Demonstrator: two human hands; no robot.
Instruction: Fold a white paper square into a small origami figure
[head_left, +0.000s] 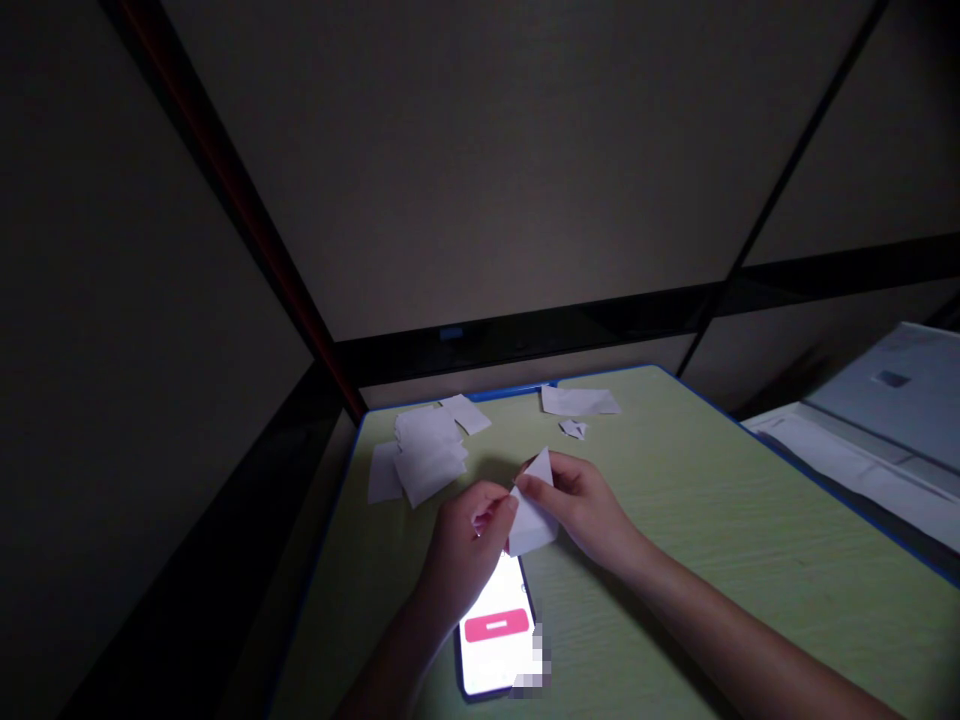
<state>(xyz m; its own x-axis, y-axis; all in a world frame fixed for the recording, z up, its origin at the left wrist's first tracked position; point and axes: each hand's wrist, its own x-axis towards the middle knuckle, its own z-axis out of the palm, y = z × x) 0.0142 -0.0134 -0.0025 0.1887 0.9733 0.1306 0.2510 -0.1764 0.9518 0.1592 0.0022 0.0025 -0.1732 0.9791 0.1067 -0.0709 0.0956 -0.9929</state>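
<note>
A small piece of white paper (532,525), creased to a point at its top, is held between both hands above the table. My left hand (469,535) pinches its left edge between thumb and fingers. On the opposite side, my right hand (581,500) grips the paper near the pointed top, thumb lying across the front. Below the paper lies a phone (499,660) with a bright screen and a pink-red bar, partly covered by my left hand. The fingertips behind the paper are hidden.
Several white paper pieces (427,455) overlap at the table's far left. A paper strip (581,402) and a small folded paper scrap (574,429) lie at the back. The green table (712,490) has a blue rim. At right sits a grey-lidded object (892,400). Panelled walls rise behind.
</note>
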